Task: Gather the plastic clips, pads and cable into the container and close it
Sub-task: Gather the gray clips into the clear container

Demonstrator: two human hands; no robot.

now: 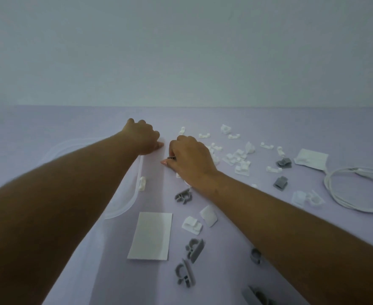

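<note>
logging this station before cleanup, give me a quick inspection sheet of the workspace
surface: pale lilac table.
job's things: clear container at left with one white clip inside; white clips and grey clips scattered at right; white pad near the container.
clutter: nothing seen.
hands: left hand grips the container's far edge; right hand pinches a small dark item, identity unclear.
cables: coiled white cable at far right.
surroundings: plain wall.

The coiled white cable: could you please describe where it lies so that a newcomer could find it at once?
Look to the far right edge of the lilac table. The coiled white cable lies there, just right of the scattered clips. It is the only long looped thing; everything near it is small and blocky.
</note>
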